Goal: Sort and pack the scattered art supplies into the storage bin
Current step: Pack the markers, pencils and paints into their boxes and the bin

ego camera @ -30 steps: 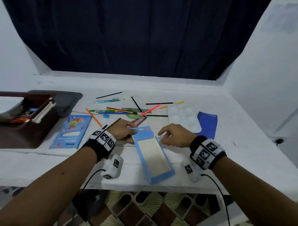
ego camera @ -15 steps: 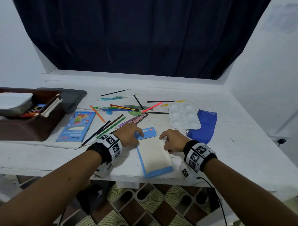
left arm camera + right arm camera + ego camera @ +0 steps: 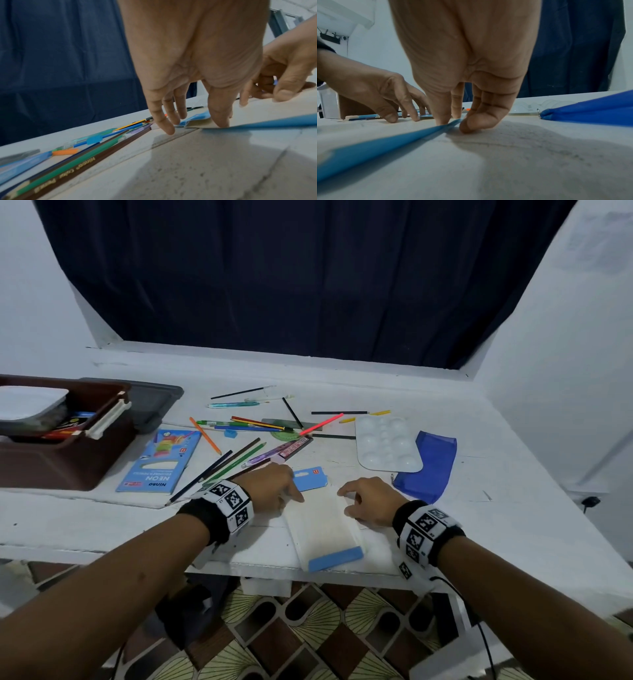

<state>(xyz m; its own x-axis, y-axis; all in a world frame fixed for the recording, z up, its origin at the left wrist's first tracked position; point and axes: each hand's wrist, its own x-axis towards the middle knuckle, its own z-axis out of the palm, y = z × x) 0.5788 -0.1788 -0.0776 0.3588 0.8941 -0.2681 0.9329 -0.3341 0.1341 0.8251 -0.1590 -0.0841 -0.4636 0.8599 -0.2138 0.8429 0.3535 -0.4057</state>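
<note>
Left of the pencil box (image 3: 322,525), the storage bin (image 3: 65,460) waits; left hand (image 3: 270,487), fingers straight, pins its near-left edge. Right hand (image 3: 370,501) seems to pinch the box's right edge, which overhangs the table (image 3: 479,508); one slip tips it off.

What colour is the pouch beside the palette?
Blue. The pouch lies right of the white palette; the head view shows it best.
</note>
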